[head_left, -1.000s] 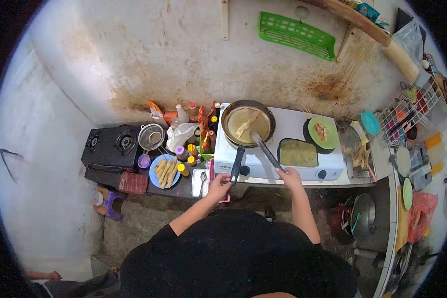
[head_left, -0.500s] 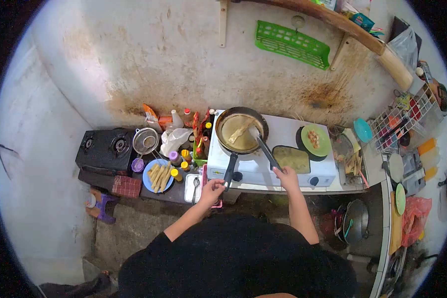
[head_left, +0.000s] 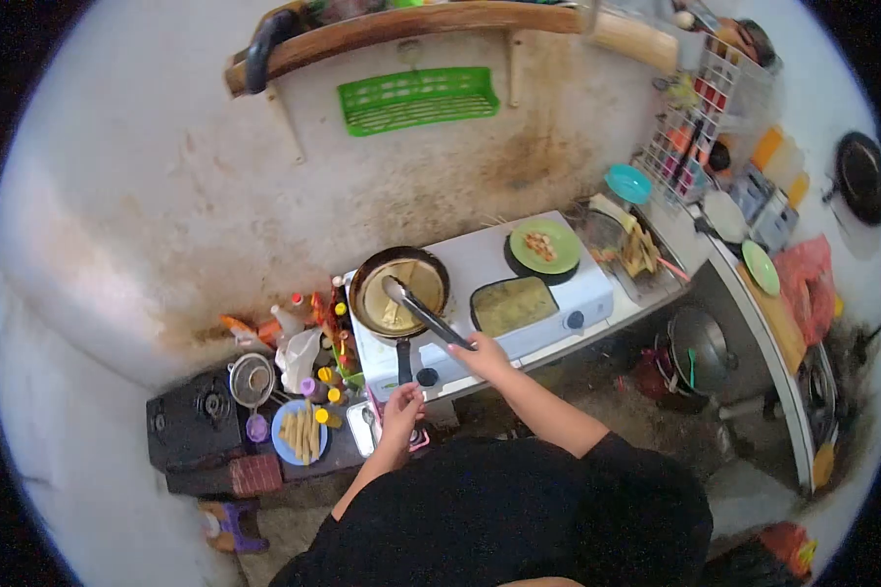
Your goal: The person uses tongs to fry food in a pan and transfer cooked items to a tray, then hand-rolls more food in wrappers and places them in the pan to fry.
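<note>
My right hand (head_left: 480,356) grips the black handle of metal tongs (head_left: 431,318), whose silver tip reaches into the frying pan (head_left: 443,269). The pan sits on the left burner, with pale long pieces of food (head_left: 392,315) in oil under and beside the tip. My left hand (head_left: 399,416), fingers curled, is just below the end of the pan's black handle (head_left: 404,362). Whether it touches the handle or holds anything cannot be made out. Beneath the pan is a white stove (head_left: 489,357).
To the left, a blue plate (head_left: 282,430) carries several pale rolls, beside yellow-capped bottles (head_left: 328,419) and a strainer (head_left: 253,380). A green plate (head_left: 564,235) with food pieces rests on the right burner. Further right stand a metal tray (head_left: 656,289) and a wire rack (head_left: 719,73).
The view has swung right, shifting the stove leftward in the picture. The tongs' tip has moved from the pan's right side to its middle. My left hand remains near the handle's end.
</note>
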